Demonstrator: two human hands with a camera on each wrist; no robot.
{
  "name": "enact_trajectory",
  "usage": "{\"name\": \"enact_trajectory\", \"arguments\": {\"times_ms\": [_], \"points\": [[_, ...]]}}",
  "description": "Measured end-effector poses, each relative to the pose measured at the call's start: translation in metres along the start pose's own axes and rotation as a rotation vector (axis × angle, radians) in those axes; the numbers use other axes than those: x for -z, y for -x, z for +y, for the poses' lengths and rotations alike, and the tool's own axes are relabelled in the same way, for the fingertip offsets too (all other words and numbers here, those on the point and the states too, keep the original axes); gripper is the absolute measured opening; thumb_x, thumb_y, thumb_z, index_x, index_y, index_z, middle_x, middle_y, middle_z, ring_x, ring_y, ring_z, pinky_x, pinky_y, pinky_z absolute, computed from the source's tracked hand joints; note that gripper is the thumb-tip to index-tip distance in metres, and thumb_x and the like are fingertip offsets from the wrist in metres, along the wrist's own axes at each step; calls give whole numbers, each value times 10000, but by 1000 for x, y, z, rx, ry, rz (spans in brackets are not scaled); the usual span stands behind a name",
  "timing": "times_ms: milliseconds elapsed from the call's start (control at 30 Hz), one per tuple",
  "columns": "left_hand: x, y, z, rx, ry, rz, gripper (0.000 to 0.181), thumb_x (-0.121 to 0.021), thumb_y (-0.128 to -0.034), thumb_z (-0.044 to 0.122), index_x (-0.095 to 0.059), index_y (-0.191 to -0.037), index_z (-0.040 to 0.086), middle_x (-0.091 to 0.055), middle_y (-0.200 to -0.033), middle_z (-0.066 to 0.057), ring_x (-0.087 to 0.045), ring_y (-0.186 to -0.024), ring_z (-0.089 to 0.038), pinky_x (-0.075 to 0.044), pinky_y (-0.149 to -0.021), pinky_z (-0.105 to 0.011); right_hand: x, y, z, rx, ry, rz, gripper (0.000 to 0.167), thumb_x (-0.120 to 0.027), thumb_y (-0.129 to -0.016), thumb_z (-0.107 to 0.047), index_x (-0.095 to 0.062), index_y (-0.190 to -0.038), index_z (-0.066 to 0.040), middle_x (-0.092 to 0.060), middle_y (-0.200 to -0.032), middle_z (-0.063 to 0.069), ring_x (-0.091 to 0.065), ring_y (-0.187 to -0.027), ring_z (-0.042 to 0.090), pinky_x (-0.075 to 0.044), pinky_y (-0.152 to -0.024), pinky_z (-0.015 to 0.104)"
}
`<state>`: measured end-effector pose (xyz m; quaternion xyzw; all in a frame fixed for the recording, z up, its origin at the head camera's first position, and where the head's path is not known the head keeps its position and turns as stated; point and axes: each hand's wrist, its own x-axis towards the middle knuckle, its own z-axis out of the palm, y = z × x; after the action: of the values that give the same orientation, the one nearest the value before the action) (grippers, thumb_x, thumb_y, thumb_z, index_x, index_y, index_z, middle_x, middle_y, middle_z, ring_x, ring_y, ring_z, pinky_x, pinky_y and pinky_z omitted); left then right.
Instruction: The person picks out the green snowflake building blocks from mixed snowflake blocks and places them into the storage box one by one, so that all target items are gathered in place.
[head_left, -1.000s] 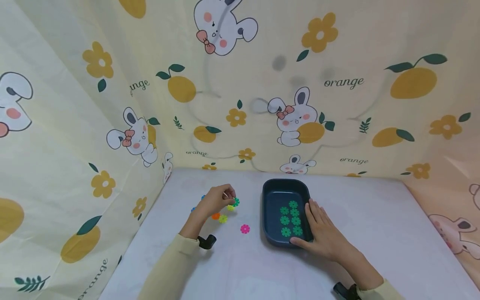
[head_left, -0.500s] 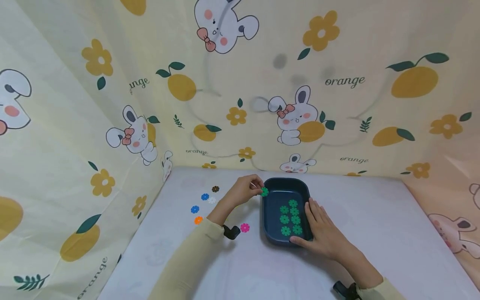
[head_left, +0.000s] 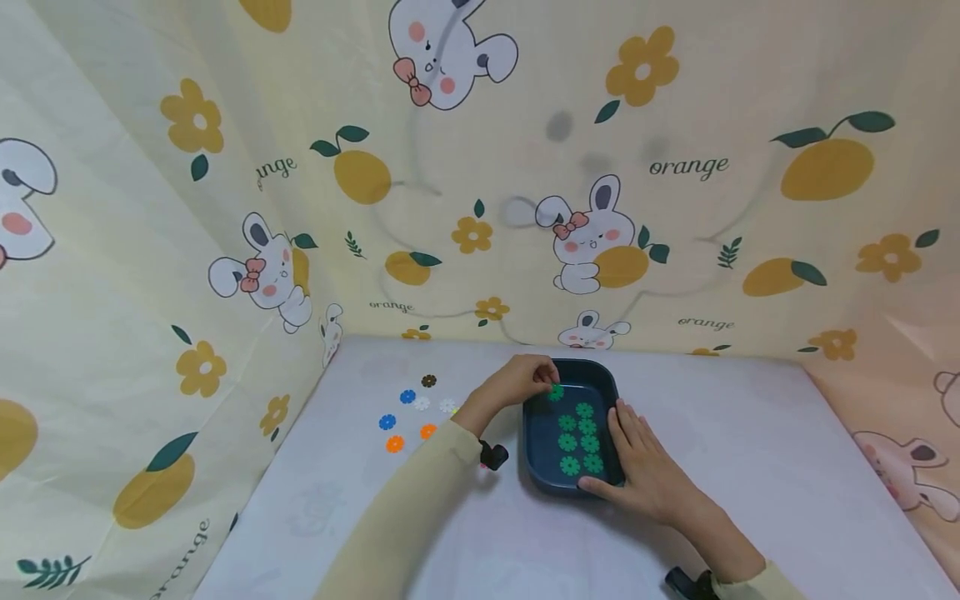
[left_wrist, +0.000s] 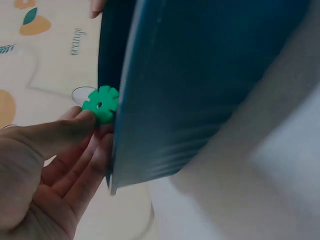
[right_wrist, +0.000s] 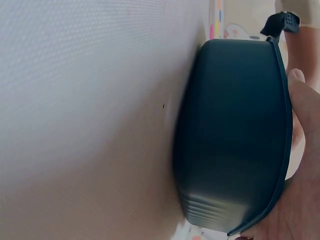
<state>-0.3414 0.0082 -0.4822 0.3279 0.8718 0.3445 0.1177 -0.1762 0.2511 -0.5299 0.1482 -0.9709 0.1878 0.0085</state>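
My left hand (head_left: pixel 519 380) pinches a green flower-shaped disc (left_wrist: pixel 101 104) between thumb and fingers. This notched disc, with a small hole in its middle, is held over the far left part of a dark blue rectangular tray (head_left: pixel 542 437). Several similar green discs (head_left: pixel 589 426) lie spread on the tray's floor, towards its right side. My right hand (head_left: pixel 651 471) rests against the tray's right wall with straight fingers, its thumb at the near rim. From the right wrist view, the tray's outer wall (right_wrist: pixel 230 125) hides the discs inside.
Left of the tray, loose discs lie on the white table (head_left: pixel 450 533): a brown one (head_left: pixel 428 381), blue ones (head_left: pixel 387 422), orange ones (head_left: pixel 395 443) and white ones (head_left: pixel 422 403). My left forearm (head_left: pixel 408 492) covers part of this group. A patterned curtain (head_left: pixel 442 175) stands behind the table.
My left hand has carried the green disc rightwards from the loose discs, past the tray's left rim, to above its inside. The right hand and the tray have stayed in place.
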Motion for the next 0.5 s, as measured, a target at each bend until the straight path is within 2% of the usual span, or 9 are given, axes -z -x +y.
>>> {"name": "enact_trajectory", "arguments": {"times_ms": [267,500], "points": [[-11,-23,-1,-39,-45,-79,117,-717,-1034,68,-757,-1143,60,-752,-1047,-15,-652,-926,-88,-529,-878,-187,-2,0,3,5,9,3,1264,-660,-888,-802,-204,-1661,87,-81,-1766,274,-102,-1632,462,-152,-1296,610],[-19,-32,-2,-14,-102,-84,112,-730,-1016,56,-758,-1122,79,-733,-1009,-6,-629,-902,-87,-513,-816,-198,-1,0,2,-5,5,-3,1258,-665,-887,-798,-204,-1666,76,-75,-1770,265,-99,-1634,456,-161,-1288,628]]}}
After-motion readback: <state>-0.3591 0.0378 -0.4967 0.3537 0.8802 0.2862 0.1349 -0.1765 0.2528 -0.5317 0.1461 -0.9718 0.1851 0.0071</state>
